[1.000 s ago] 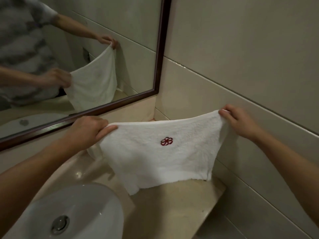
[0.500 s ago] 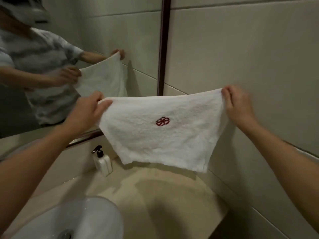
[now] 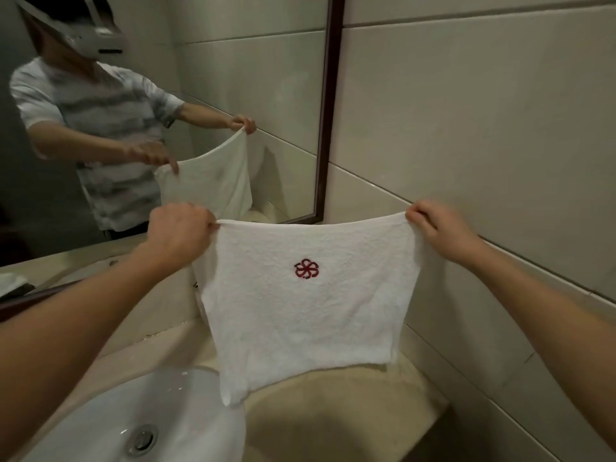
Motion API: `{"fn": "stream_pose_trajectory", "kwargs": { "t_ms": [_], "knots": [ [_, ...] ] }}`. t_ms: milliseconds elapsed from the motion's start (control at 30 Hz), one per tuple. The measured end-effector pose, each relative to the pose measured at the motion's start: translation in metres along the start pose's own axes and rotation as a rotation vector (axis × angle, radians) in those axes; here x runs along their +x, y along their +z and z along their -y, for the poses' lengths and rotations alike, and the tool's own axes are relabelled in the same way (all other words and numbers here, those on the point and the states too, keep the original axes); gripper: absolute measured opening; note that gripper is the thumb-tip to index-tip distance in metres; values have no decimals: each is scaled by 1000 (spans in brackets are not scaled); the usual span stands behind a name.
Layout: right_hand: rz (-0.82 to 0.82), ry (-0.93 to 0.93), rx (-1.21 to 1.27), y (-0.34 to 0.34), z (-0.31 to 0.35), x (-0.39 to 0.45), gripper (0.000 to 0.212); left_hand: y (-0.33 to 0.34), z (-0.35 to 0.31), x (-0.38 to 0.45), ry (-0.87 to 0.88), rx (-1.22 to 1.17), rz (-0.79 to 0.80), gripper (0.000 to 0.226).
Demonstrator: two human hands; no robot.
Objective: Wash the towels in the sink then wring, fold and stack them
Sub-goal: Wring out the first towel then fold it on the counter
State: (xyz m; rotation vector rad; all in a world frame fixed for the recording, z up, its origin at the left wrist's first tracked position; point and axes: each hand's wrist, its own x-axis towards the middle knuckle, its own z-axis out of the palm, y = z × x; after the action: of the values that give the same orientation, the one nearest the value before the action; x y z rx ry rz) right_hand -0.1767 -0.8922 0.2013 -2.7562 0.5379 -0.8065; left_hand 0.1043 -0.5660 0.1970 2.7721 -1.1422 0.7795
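Observation:
A white towel (image 3: 310,315) with a small red flower emblem hangs spread out in the air above the counter. My left hand (image 3: 180,231) pinches its top left corner. My right hand (image 3: 440,228) pinches its top right corner. The towel's lower edge hangs just over the counter, with its bottom left tip over the rim of the white sink (image 3: 110,425) at the lower left. The sink's metal drain (image 3: 143,440) shows.
A beige stone counter (image 3: 350,411) runs to the tiled wall (image 3: 466,128) on the right. A dark-framed mirror (image 3: 166,95) on the back wall reflects a person holding the towel. The soap bottle is hidden behind the towel.
The towel stays stretched between both hands throughout. It was lifted off the counter and now hangs flatter and squarer, with its lower left tip over the sink rim and the soap bottle hidden.

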Motion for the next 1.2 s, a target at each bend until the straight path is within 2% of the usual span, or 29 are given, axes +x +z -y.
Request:
{"fn": "stream_pose_trajectory", "kwargs": {
  "t_ms": [100, 167, 300, 400, 467, 533, 567, 600, 667, 800, 900, 967, 1100, 1133, 1200],
  "knots": [
    [4, 41, 38, 4, 11, -5, 18, 7, -12, 3, -268, -229, 183, 27],
    [-1, 108, 204, 3, 24, -12, 18, 19, -13, 3, -397, -480, 225, 29],
    [150, 259, 726, -7, 49, -33, 23, 36, -22, -1, -574, -877, 98, 34],
    [299, 249, 819, -15, 58, -48, 22, 35, -35, -1, -651, -1016, -5, 59],
    [417, 189, 832, -23, 68, -54, 24, 34, -45, 5, -683, -1028, -46, 47],
    [534, 116, 803, -36, 79, -54, 24, 32, -57, 14, -713, -1042, -30, 16],
    [574, 89, 798, -42, 84, -53, 23, 31, -63, 19, -725, -1050, -4, 8],
    [595, 75, 800, -48, 87, -50, 22, 30, -70, 22, -716, -1052, 29, 16],
    [569, 26, 726, -55, 91, -41, 22, 26, -84, 26, -573, -1058, 96, 35],
    [418, -265, 240, -43, 100, -19, 20, -5, -117, 25, -23, -1128, 228, 59],
    [309, -385, 152, -24, 111, -5, 28, -31, -134, 24, 251, -1256, 314, 69],
    [244, -361, 170, -10, 110, 1, 33, -47, -138, 23, 321, -1342, 379, 77],
    [-79, -459, 8, 8, 101, 1, 38, -72, -130, 23, 382, -1374, 489, 90],
    [-77, -469, 19, 9, 102, 1, 38, -75, -126, 23, 393, -1349, 504, 92],
    [34, -443, 156, 9, 107, 3, 39, -75, -122, 25, 418, -1272, 505, 94]
  ]
}}
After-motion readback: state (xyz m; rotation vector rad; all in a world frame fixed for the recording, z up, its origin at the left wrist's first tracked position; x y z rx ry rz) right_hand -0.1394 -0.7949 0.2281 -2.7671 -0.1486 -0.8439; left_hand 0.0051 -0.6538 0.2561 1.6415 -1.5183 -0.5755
